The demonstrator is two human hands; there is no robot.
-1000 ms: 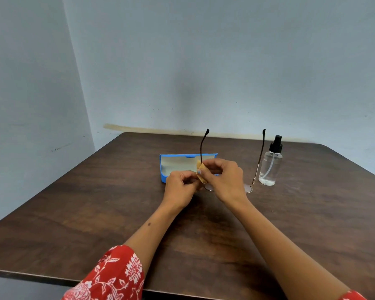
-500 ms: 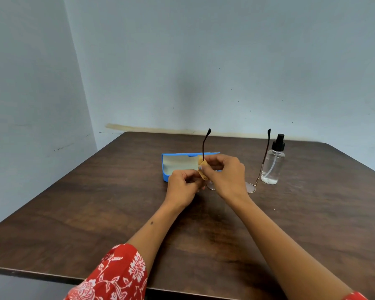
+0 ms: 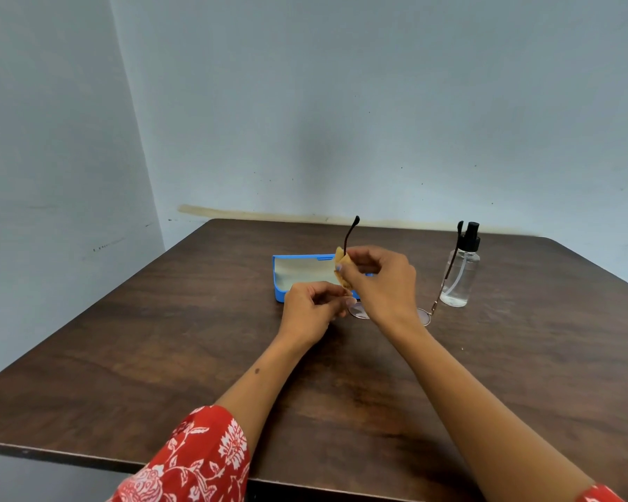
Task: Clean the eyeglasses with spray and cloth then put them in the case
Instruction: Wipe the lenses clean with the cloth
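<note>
Both hands work a cloth along one temple arm of the upturned eyeglasses.

The thin round-lensed metal eyeglasses [image 3: 356, 309] sit lenses-down just above the dark wood-grain table [image 3: 160, 356], their dark-tipped arms pointing up and away, frame running left to right. The right hand [image 3: 381, 280] pinches a small tan cloth [image 3: 341, 264] around the left-side arm; the left hand [image 3: 310, 309], fingers curled, pinches the frame by the lens. Just behind lies the open blue rectangular plastic case [image 3: 280, 284] with its pale lining. The clear cylindrical spray bottle [image 3: 459, 280], black-capped, stands upright to the right.
</note>
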